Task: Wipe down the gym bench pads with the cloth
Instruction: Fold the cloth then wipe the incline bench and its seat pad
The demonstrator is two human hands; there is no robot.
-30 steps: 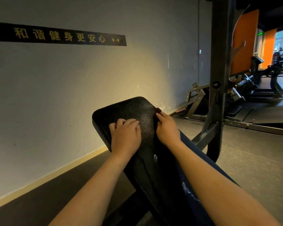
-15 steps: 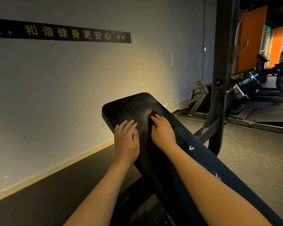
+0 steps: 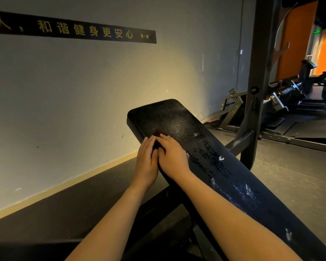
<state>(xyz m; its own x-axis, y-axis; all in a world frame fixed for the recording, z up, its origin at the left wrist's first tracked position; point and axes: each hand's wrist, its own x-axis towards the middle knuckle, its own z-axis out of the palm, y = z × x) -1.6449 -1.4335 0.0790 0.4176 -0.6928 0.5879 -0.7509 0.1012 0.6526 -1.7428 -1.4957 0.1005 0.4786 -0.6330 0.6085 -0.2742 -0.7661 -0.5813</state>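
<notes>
While flat on one bench pad (image 3: 177, 117), two straight-fingered hands, left hand (image 3: 146, 163) and right hand (image 3: 173, 158), at one cloth (image 3: 157, 133).

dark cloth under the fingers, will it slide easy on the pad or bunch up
The cloth is probably floppy: it lies thin and flat under the right hand. It likely glides, since the bench pad looks wet with droplets. Pushed loosely, it may bunch.

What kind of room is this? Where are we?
Most likely a gym: there is a padded black bench, a tall metal rack post beside it, and more exercise machines farther back.
</notes>
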